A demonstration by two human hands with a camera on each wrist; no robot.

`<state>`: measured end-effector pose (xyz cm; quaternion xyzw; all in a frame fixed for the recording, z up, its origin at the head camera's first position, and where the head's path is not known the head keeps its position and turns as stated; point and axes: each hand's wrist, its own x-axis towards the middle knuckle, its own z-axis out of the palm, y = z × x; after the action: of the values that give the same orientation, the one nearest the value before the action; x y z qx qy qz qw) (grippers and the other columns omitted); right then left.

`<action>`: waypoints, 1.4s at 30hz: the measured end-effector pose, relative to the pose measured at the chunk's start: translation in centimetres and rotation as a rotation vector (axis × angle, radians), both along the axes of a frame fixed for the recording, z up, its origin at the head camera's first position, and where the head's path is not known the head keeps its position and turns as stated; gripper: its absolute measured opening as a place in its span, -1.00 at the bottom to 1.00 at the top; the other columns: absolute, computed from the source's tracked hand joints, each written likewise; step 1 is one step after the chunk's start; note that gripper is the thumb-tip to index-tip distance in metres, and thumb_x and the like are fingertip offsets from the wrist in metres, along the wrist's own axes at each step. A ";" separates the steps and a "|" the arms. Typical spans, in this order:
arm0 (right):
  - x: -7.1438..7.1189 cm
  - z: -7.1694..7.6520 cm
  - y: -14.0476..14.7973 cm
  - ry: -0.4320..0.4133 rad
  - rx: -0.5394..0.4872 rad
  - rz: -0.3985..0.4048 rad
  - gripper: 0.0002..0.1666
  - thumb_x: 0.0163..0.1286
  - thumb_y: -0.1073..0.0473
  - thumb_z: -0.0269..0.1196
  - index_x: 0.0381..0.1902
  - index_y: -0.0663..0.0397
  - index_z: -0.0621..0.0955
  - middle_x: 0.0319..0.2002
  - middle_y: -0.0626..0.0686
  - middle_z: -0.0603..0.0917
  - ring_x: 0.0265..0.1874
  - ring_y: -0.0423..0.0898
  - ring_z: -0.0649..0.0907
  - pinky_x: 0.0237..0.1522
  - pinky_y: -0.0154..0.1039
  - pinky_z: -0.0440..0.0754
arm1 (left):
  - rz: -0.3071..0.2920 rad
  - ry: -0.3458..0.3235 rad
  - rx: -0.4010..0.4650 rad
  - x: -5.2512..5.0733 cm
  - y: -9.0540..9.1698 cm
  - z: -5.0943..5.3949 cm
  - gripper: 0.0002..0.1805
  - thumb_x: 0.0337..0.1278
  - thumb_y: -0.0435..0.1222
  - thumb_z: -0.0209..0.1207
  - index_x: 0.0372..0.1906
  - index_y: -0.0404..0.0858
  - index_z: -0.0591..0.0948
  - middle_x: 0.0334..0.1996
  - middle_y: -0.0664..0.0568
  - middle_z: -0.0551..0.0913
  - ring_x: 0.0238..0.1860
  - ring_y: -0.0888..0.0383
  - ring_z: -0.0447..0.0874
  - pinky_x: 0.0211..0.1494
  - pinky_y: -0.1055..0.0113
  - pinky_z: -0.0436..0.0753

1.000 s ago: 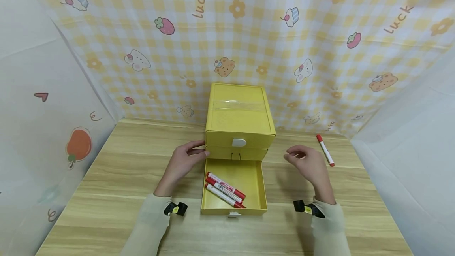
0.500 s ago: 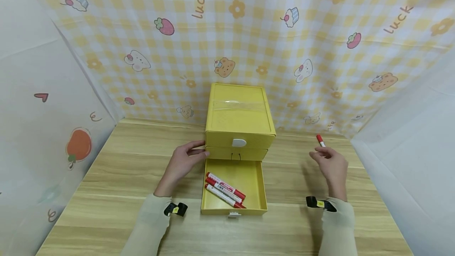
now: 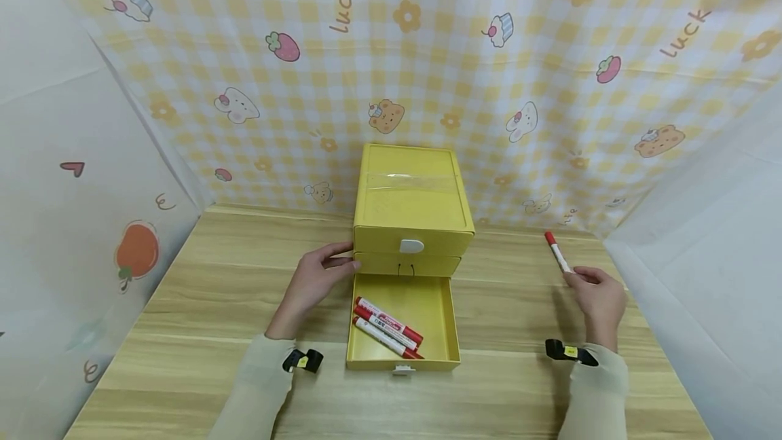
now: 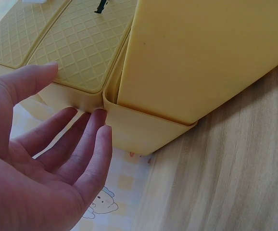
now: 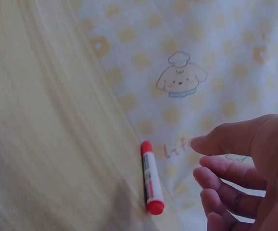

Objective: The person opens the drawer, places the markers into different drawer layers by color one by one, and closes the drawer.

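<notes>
My left hand touches the left front corner of a yellow drawer box. In the left wrist view its thumb lies against the textured drawer front, with loosely bent fingers at the box's side. The bottom drawer is pulled out and holds several red-and-white markers at its left. To the right, my right hand hovers at the near end of another red-capped marker on the table. The right wrist view shows the fingers slightly bent and apart from that marker.
The wood-grain table ends at a yellow checked curtain behind the box. White sheets hang at both sides. Clear tape crosses the box's top, and a white tab sits on the upper drawer.
My right hand has moved right and slightly nearer, over to the near end of the loose marker. The left hand, the box and the markers have stayed in place.
</notes>
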<state>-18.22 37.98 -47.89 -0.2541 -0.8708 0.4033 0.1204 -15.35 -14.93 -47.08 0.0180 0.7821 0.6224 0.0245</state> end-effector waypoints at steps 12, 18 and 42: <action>-0.3 -1.5 0.9 -0.023 0.043 -0.054 -0.48 0.47 0.04 0.48 0.20 0.32 0.77 -0.38 -0.15 0.80 -0.42 -0.35 0.51 -0.25 -0.22 0.44 | 0.004 -0.001 0.001 0.0 0.0 -0.1 -0.40 0.43 -0.22 0.47 0.47 -0.31 0.63 0.32 -0.24 0.72 0.29 -0.15 0.75 0.34 -0.13 0.68; -0.6 -2.0 1.1 -0.037 0.045 -0.054 -0.46 0.51 0.04 0.45 0.22 0.37 0.75 -0.22 0.13 0.86 -0.32 -0.18 0.58 -0.16 -0.17 0.44 | 0.004 0.006 -0.005 0.0 0.0 0.0 -0.40 0.43 -0.22 0.47 0.47 -0.31 0.64 0.32 -0.22 0.72 0.28 -0.15 0.76 0.34 -0.13 0.69; -1.2 -4.1 1.1 -0.091 0.067 -0.087 -0.45 0.59 -0.03 0.36 0.26 0.31 0.73 0.04 0.34 0.78 0.03 0.27 0.62 -0.23 0.00 0.46 | 0.011 -0.001 -0.014 0.0 0.1 0.0 -0.39 0.42 -0.20 0.48 0.47 -0.29 0.64 0.24 -0.20 0.77 0.25 -0.13 0.79 0.31 -0.11 0.71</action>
<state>-19.46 39.06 -51.96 -0.3056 -0.8765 0.3563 0.1066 -15.35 -14.80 -47.09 0.0132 0.7866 0.6169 0.0213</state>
